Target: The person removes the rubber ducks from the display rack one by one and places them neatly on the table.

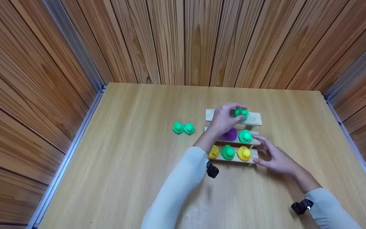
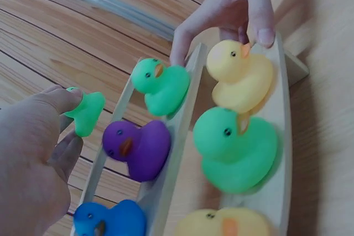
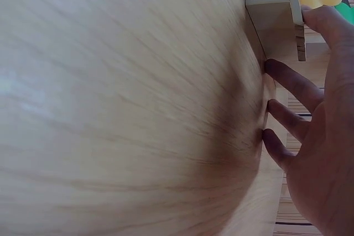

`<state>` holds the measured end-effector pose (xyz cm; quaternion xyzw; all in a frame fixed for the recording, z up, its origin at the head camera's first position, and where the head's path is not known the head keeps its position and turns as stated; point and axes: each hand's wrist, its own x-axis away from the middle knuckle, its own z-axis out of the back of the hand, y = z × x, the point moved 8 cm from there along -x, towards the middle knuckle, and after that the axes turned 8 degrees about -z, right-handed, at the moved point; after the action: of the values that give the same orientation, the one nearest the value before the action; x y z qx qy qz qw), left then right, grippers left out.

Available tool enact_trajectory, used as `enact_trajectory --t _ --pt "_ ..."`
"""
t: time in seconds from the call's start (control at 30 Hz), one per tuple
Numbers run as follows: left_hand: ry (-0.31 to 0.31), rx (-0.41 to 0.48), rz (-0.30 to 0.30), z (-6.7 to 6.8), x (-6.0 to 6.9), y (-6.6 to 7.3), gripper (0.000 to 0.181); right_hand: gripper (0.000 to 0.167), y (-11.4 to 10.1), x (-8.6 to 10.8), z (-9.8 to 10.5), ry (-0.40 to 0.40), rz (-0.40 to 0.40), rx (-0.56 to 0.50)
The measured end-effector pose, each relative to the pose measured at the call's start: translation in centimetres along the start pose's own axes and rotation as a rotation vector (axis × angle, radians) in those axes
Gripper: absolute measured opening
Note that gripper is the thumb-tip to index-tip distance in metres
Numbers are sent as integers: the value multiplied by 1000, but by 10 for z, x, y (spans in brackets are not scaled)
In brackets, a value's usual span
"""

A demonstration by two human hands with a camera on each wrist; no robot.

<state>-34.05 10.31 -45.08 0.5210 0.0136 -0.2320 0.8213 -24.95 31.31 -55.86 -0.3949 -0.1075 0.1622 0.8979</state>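
Note:
My left hand (image 1: pixel 224 118) pinches a green rubber duck (image 1: pixel 241 112) between thumb and fingers at the top step of a wooden three-step stand (image 1: pixel 255 119). Whether that duck touches the step is hard to see. My right hand (image 1: pixel 276 158) is spread at the stand's right end, its thumb against the lowest step. In the right wrist view its other fingertips (image 3: pixel 275 69) rest on the table. On the middle step sit a blue duck (image 2: pixel 110 219), a purple duck (image 1: pixel 230 134) and a green duck (image 1: pixel 245 136). The lowest step holds a yellow, a green and another yellow duck (image 1: pixel 244 153).
Two more green ducks (image 1: pixel 183 128) stand side by side on the table (image 1: pixel 122 165), left of the stand. Wood-panelled walls (image 1: pixel 199 41) rise behind and at both sides. Metal rails (image 1: pixel 75 143) run along the table's side edges.

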Motion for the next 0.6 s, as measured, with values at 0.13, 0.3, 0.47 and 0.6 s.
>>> enact_trajectory --t 0.13,0.3,0.47,0.6 --pt "18 21 -1 11 2 -2 30 89 1 0 -1 -5 -12 1" --pt "48 64 13 26 4 -8 30 88 1 0 -2 -11 -40 -2" --pt "76 73 4 44 7 -14 30 88 0 0 -3 -16 -55 -5" --pt "100 90 -3 57 10 -20 30 89 -1 0 -2 -1 -47 1"
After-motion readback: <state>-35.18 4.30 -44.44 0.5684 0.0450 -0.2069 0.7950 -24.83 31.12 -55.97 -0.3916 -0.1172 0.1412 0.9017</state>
